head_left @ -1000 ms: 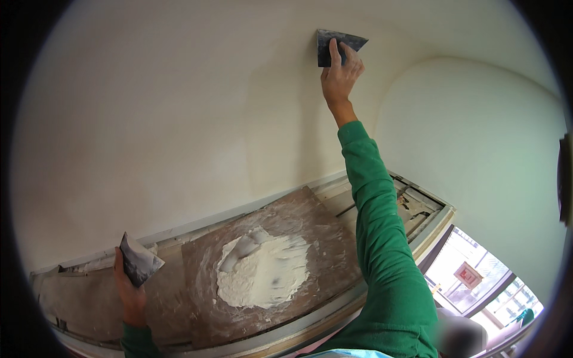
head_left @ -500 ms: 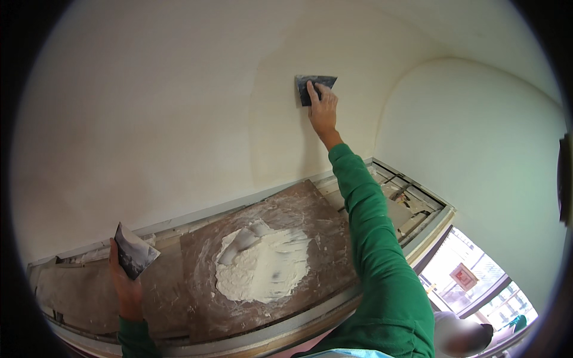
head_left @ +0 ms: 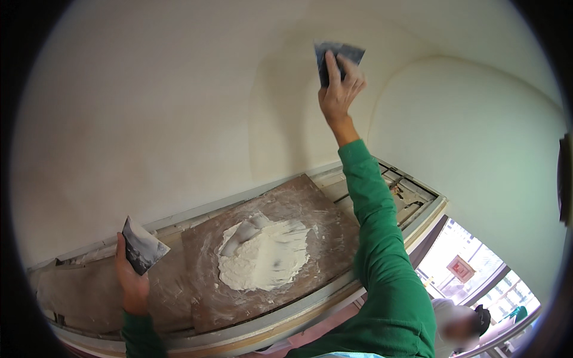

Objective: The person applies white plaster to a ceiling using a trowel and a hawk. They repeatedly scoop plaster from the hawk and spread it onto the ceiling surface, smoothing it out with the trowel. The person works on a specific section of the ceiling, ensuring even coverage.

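My right hand (head_left: 338, 98) is raised at the curved cream wall (head_left: 179, 107), fingers pressed over a dark, flat, putty-smeared scraper (head_left: 353, 53). The scraper's shadow falls well to its left on the wall, so the blade seems to be off the surface. Low at the left, my left hand (head_left: 132, 281) grips a second scraper (head_left: 144, 244), dark along one side and coated pale on its face. Between my arms, a spread heap of white putty (head_left: 262, 262) lies on a brown board (head_left: 206, 307), with drag marks across it.
The board rests on a long ledge with a raised pale rim (head_left: 298, 327). An open metal frame (head_left: 412, 185) with debris in it is at the ledge's right end. A pale curved wall (head_left: 465, 131) closes the right. Below right, a person (head_left: 456, 325) is near a bright window (head_left: 465, 256).
My right hand has moved up and slightly right with its scraper, which looks nearer and away from the wall. My left hand has shifted slightly up and right, still holding its scraper.
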### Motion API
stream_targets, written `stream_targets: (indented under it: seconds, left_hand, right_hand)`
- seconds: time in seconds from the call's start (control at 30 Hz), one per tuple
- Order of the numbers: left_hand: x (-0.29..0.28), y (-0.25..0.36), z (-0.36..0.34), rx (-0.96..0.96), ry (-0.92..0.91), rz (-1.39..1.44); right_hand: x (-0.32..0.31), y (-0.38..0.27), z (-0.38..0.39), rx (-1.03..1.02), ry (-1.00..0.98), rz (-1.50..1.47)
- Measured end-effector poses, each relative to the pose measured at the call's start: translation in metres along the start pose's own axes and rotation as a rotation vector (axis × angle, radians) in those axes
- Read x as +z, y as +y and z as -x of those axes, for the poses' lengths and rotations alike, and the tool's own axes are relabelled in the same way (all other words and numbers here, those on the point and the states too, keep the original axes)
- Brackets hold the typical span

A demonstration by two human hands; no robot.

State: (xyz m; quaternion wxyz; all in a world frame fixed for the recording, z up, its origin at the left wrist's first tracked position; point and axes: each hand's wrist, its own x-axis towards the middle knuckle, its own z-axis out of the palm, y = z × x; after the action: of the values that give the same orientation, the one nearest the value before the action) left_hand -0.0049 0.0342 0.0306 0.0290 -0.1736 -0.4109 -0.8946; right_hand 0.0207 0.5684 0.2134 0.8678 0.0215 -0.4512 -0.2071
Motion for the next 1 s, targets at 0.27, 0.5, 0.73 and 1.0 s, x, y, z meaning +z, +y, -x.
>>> stream_targets:
  seconds: [0.27,0.5,0.73,1.0]
  left_hand:
    - [-0.005,0.002,0.002,0.029,-0.053,-0.006]
    - [-0.005,0.000,-0.001,0.030,-0.074,0.003]
    - [-0.004,-0.002,-0.001,0.042,-0.052,-0.013]
    - [-0.003,0.000,0.001,0.005,-0.069,0.012]
  right_hand:
    - [0.029,-0.006,-0.090,-0.041,0.239,0.090]
    - [0.069,-0.002,-0.030,-0.030,0.021,0.073]
    - [0.079,-0.017,0.019,0.006,-0.127,0.045]
    - [0.074,-0.037,0.092,-0.023,-0.371,-0.031]
